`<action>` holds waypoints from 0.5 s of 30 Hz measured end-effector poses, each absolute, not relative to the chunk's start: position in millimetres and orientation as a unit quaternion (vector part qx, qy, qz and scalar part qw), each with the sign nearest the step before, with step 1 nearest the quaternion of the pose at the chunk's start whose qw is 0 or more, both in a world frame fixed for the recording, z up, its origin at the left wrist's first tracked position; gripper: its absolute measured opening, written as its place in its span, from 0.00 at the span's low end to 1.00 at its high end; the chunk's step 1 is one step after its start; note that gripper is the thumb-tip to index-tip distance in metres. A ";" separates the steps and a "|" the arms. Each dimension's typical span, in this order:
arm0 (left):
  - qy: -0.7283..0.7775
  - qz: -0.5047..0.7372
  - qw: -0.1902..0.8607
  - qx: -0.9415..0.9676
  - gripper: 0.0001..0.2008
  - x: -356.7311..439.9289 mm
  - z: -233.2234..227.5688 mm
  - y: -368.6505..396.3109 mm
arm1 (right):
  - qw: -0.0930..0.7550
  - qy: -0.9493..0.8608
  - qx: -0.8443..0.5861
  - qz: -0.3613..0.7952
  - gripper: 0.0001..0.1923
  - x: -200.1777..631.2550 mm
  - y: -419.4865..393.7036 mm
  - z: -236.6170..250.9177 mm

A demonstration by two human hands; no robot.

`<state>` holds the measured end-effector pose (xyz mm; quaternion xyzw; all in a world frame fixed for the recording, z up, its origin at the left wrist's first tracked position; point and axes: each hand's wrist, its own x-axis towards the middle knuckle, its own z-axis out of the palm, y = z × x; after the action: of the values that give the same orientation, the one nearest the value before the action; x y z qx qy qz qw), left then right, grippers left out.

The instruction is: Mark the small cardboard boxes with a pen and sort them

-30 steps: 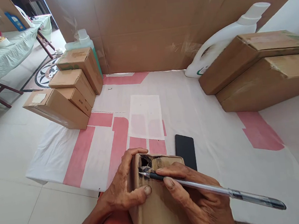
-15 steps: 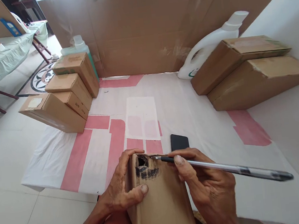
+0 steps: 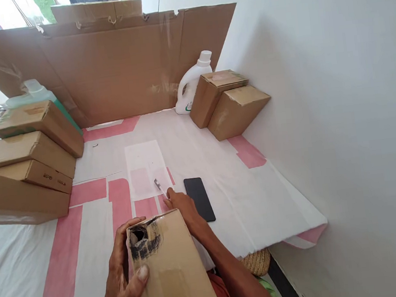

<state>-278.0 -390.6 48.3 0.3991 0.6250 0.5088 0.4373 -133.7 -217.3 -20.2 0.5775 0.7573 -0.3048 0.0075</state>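
Note:
My left hand [image 3: 122, 274] grips a small cardboard box [image 3: 174, 268] by its left side, thumb on the top face. The box's near-left corner is scribbled over in black ink. My right hand [image 3: 182, 208] reaches out past the box, low over the white-and-pink cloth [image 3: 246, 195], its fingers on the end of a pen [image 3: 159, 186]. The pen lies pointing away over a sheet of white paper [image 3: 145, 166]. A black phone [image 3: 199, 199] lies flat just right of that hand.
Several cardboard boxes [image 3: 23, 159] are stacked at the left with a green bottle [image 3: 36, 93] behind them. Two more boxes [image 3: 230, 102] and a white jug [image 3: 192, 82] stand at the back right. A cardboard sheet [image 3: 110, 68] closes the back; a white wall [image 3: 339, 104] runs along the right.
My right hand left the box and moved forward with the pen onto the cloth beside the phone. The view swung to the right, and the box sits lower in my left hand.

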 end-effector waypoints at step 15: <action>0.609 0.508 0.442 0.418 0.38 -281.8 38.9 -388.7 | -0.025 0.628 0.745 -0.224 0.26 -72.3 -251.2 -32.0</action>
<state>-281.8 -388.7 38.9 0.4183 0.6094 0.5080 0.4422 -72.3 -251.2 -32.0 0.7446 0.6283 -0.2241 -0.0253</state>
